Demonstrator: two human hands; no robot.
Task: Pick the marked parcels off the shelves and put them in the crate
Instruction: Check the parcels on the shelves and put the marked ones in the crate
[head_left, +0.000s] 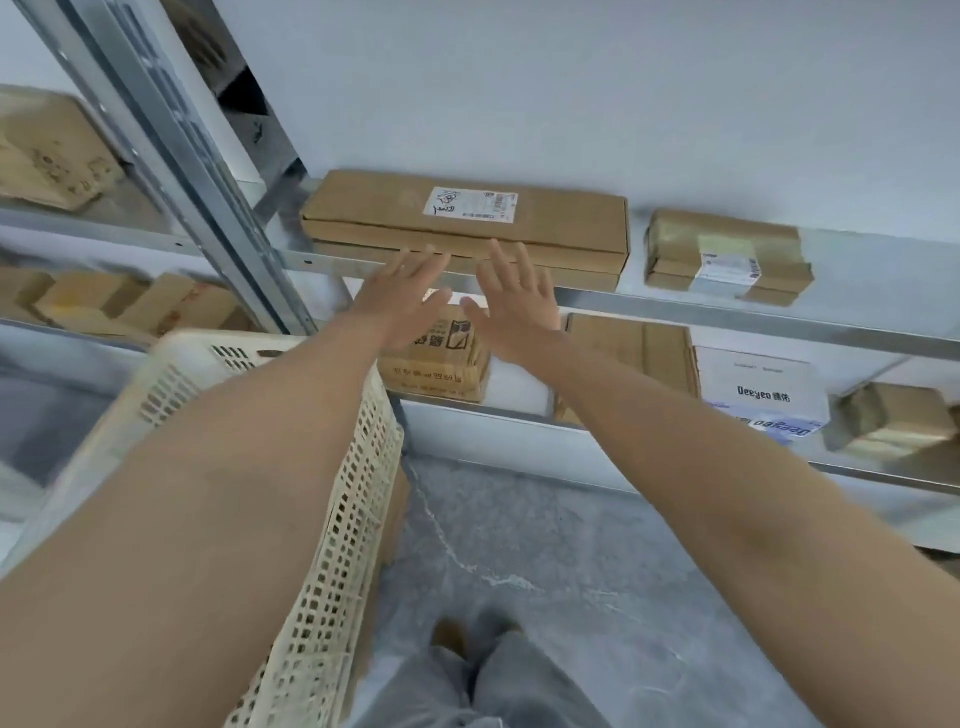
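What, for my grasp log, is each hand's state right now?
Left hand: open, fingers spread, holding nothing.
Right hand: open, fingers spread, holding nothing.

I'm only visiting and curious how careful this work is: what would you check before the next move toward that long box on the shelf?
1. Hands free: left hand and right hand open, holding nothing: ok.
2. Marking: the long box has a white label on top: ok.
3. Nothing stacked on it: ok.
4. Grip taken: fingers not around it yet: not ok.
5. Drop-off: the crate is beside the left arm: ok.
6. Room inside it: hidden: cannot tell.
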